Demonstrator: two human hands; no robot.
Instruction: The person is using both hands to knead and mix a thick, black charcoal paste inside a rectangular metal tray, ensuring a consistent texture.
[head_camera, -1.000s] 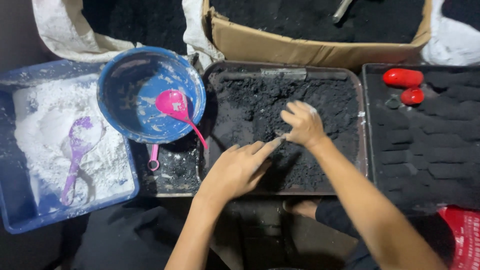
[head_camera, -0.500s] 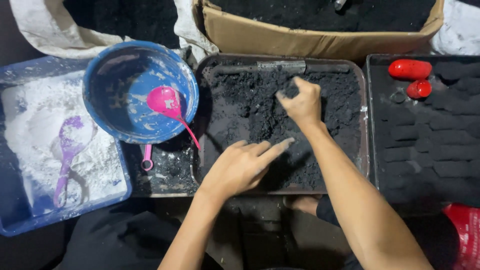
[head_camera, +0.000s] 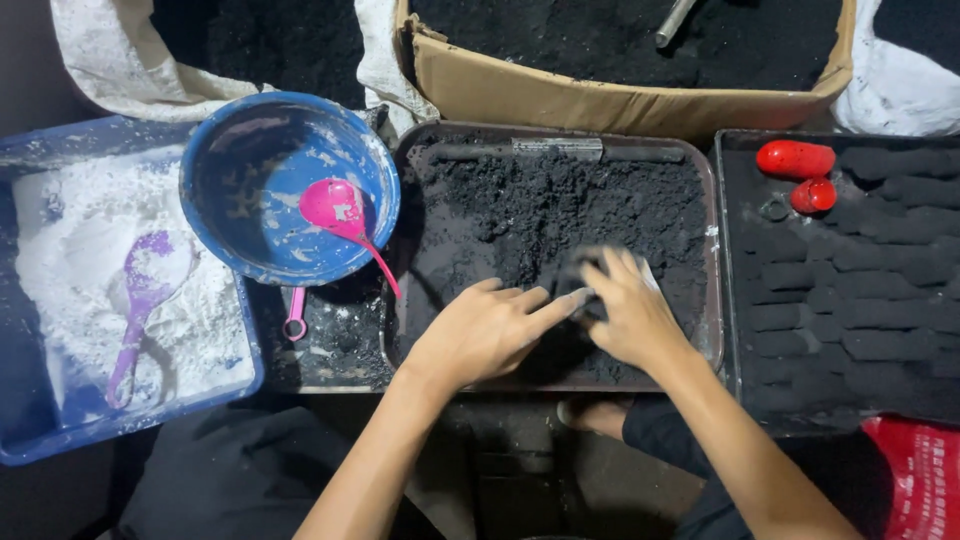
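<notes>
Black powder (head_camera: 560, 215) fills a dark rectangular tray (head_camera: 712, 300), whose long axis runs left to right. Behind its far edge stands a cardboard box (head_camera: 600, 100) of the same powder. Left lies a blue tray (head_camera: 30, 440) of white powder with a purple scoop (head_camera: 140, 300), then a blue bowl (head_camera: 290, 190) holding a pink scoop (head_camera: 340, 215). Right hand (head_camera: 630, 315), near the tray's front edge, curls loosely over a blurred clump; left hand (head_camera: 480, 335) rests flat, fingers pointing right, touching it.
</notes>
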